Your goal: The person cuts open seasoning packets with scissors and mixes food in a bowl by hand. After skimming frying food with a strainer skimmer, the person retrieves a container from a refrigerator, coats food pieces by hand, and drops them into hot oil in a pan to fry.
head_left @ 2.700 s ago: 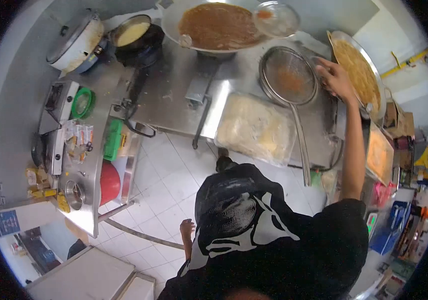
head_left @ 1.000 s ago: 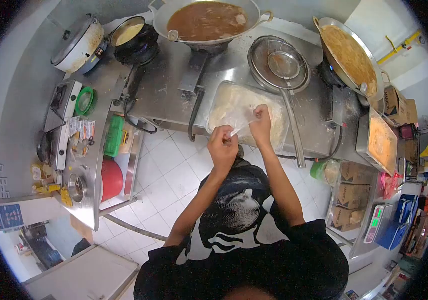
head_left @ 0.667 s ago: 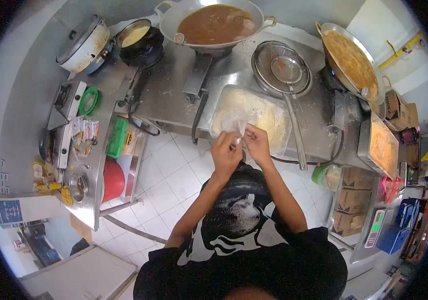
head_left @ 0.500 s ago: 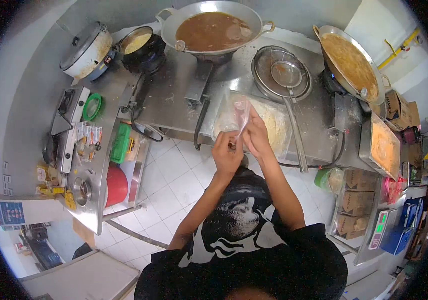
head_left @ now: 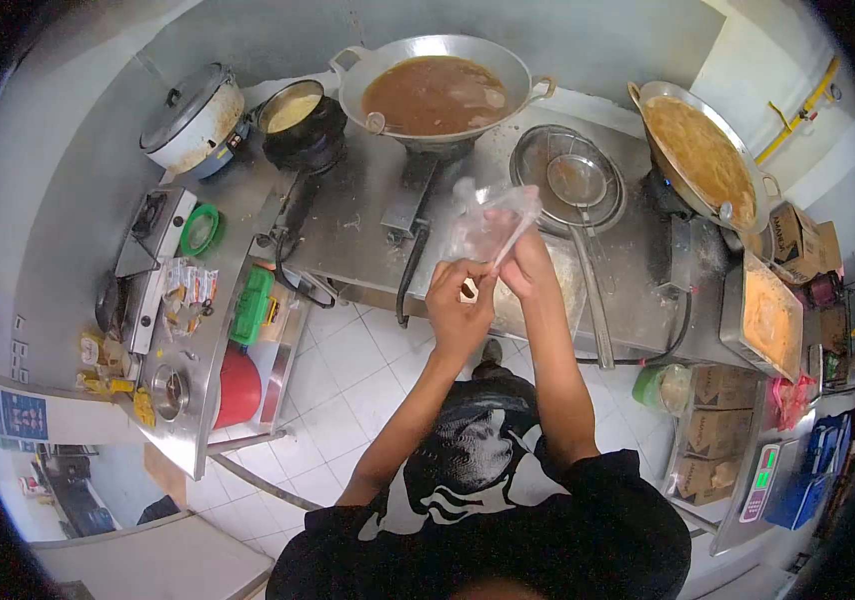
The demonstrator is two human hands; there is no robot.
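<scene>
A thin clear plastic bag (head_left: 478, 225) is stretched between my hands above the worktop; it could also be a loose plastic glove, I cannot tell. My left hand (head_left: 463, 300) pinches its lower edge between thumb and finger. My right hand (head_left: 528, 265) is on the other side, with its fingers behind or inside the plastic, closed about it. Below the hands lies a clear-lined tray of pale flour (head_left: 563, 290), partly covered by my hands and the plastic. A pair of round strainers (head_left: 578, 180) rests right of the tray, with a long handle pointing toward me.
A large wok (head_left: 438, 90) of brown liquid stands at the back, and a second wok (head_left: 698, 145) at the right. A small pot (head_left: 293, 115) and a lidded pot (head_left: 193, 120) stand back left. A tray of orange crumbs (head_left: 773, 315) sits right. Hoses hang along the front edge.
The plastic has spread out leftward and wider between my hands. My right hand has turned and moved slightly, its fingers now behind or within the plastic. The view has tilted a little upward.
</scene>
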